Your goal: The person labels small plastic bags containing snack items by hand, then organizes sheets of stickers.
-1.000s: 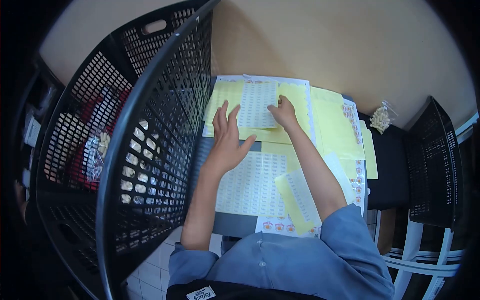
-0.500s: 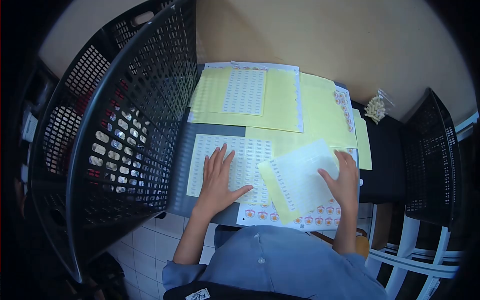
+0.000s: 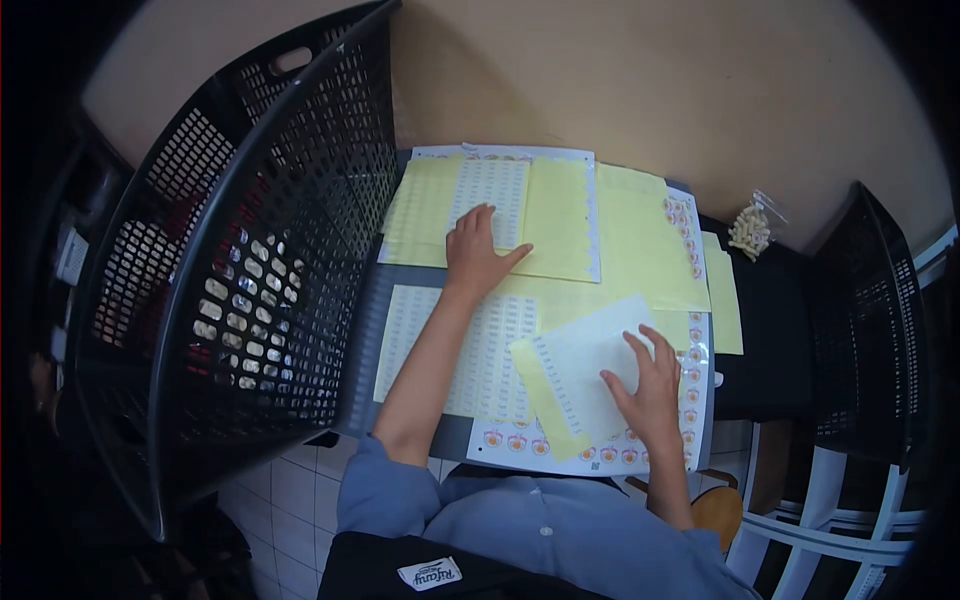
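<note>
Lying to the right of the basket (image 3: pixel 320 160), the white sheet (image 3: pixel 580 370) is resting tilted on the table (image 3: pixel 355 410), and my right hand (image 3: pixel 648 390) is the nearer one to it. I am holding that hand over the part away from the basket, with my fingers spread and my thumb apart, gripping nothing that I can see. I cannot tell if my fingertips are pressing down. A yellow strip (image 3: pixel 548 405) is peeking out along the side toward the basket, and its long way is slanting, with the end nearer me lying farther from the basket.

Closer to the basket, my left hand (image 3: pixel 475 250) is covering the low end of the small label sheet (image 3: pixel 492 180). Its fingers are bending softly, its thumb is sticking out, and it is not pinching anything that I can see. That sheet is lying on yellow paper (image 3: pixel 562 220), its long way running roughly alongside the basket's wall.

Between the basket and the big label sheet (image 3: pixel 415 335), only a thin bit of bare table is showing. On the side away from the basket, the table's edge is running just beyond my right hand.
</note>
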A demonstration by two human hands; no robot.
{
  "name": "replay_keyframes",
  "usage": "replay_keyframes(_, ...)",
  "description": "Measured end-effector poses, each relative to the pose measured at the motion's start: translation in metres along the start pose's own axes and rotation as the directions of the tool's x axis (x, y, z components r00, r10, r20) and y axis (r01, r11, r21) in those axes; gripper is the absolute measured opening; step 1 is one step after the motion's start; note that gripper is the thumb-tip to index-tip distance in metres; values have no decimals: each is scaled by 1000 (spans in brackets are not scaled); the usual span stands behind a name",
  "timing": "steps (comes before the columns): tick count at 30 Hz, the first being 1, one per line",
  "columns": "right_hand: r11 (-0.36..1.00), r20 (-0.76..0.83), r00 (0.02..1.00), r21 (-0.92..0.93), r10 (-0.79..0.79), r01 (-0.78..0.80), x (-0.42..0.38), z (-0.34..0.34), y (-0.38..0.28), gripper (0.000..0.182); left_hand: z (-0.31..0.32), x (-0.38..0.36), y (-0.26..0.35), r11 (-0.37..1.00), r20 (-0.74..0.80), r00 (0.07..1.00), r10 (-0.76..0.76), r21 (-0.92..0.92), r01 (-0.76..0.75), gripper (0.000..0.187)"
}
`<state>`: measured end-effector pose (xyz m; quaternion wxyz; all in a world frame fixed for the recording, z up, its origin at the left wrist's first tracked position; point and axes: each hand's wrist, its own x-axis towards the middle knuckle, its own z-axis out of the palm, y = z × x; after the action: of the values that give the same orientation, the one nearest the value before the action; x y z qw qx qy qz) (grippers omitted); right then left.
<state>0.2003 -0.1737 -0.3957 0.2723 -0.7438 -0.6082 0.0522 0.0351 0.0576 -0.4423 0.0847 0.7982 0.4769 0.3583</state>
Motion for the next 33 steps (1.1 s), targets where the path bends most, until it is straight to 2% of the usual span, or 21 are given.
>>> replay_keyframes(2, 1000, 22, 1000, 13, -13, 13, -3, 0, -4, 47, 8, 0, -4, 993, 111, 993, -49, 110, 37, 54)
replay_keyframes(4, 999, 31, 999, 31, -12, 11, -8, 6, -1, 45, 13, 1, -9, 993, 83, 996, -34, 116, 25, 47)
replay_keyframes(6, 999, 70, 998, 53, 2, -6, -13, 9, 1, 45, 16, 1, -17, 1000, 58, 998, -27, -11, 28, 40)
replay_keyframes(7, 998, 70, 998, 55, 6, -9, -14, 10, 1, 45, 16, 2, -20, 1000, 61, 998, -25, -10, 26, 40)
replay_keyframes(9, 999, 50, 999, 33, -9, 8, -16, 10, 2, 46, 11, 9, -24, 982, 22, 998, -52, -181, 55, 34)
replay_keyframes(10, 999, 48, 999, 35, -5, 3, -17, 9, 2, 46, 8, 13, -25, 982, 26, 999, -48, -181, 52, 34)
replay_keyframes(12, 997, 47, 997, 46, 57, -59, -18, 7, 2, 44, 1, 21, -28, 832, 93, 943, -319, -448, 326, 35)
replay_keyframes(13, 997, 46, 997, 46, 62, -64, -20, 7, 4, 44, -1, 26, -34, 816, 71, 911, -407, -420, 397, 33)
replay_keyframes(14, 998, 48, 998, 34, 45, -47, -21, 6, 5, 45, 0, 29, -42, 816, 74, 912, -404, -421, 396, 33)
replay_keyframes(16, 999, 51, 998, 23, 32, -33, -23, 6, 5, 45, -5, 32, -51, 731, -4, 886, -464, -567, 380, 30)
replay_keyframes(18, 1000, 88, 996, -5, 26, -25, -24, 3, 3, 48, -6, 31, -56, 774, 34, 900, -435, -497, 393, 25)
replay_keyframes(20, 997, 35, 997, -18, 71, -70, -24, -1, 7, 50, -5, 28, -51, 790, -106, 951, -289, -588, 174, 20)
replay_keyframes(24, 979, -87, 979, -68, 185, -191, -25, -7, 24, 54, -8, 24, -49, 763, -6, 936, -352, -582, 283, 17)
replay_keyframes(30, 976, -75, 979, -93, 189, -196, -28, -5, 26, 57, -10, 26, -46, 771, 27, 919, -394, -534, 346, 20)
replay_keyframes(32, 972, -78, 976, -103, 203, -210, -28, -3, 27, 58, -8, 21, -47, 930, 42, 997, -64, -360, 75, 29)
replay_keyframes(33, 968, -69, 974, -114, 216, -223, -28, -2, 27, 59, -8, 16, -47, 977, 122, 989, 84, -207, -57, 37)
